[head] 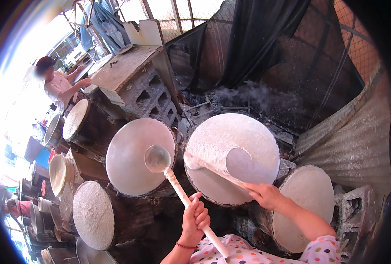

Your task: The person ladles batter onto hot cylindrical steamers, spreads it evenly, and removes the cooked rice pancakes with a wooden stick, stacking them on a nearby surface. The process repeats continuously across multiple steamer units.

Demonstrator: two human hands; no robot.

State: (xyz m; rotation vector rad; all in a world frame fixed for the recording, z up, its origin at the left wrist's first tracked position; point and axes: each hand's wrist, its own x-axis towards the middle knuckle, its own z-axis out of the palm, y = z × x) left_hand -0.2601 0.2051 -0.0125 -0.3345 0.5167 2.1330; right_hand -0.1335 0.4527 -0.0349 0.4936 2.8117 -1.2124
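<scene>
My left hand (195, 216) grips the long pale handle of a ladle (179, 189). The round ladle bowl (157, 159) is over a wide pale round surface (132, 145) atop a drum-like stove. In my right hand (264, 195) is a thin stick or spatula (228, 176), held by its near end across a second round surface (212, 189). A rough whitish sheet (221, 138) covers the upper part of that surface and meets the stick along its lower edge. A smooth patch (240, 161) shows within the sheet.
Another round white top (304, 204) stands to the right, beside concrete blocks (352, 204) and corrugated sheeting (350, 145). On the left are more covered drums (93, 214) and a board on blocks (126, 66). A person (61, 85) stands beyond. Smoke rises near debris (235, 95).
</scene>
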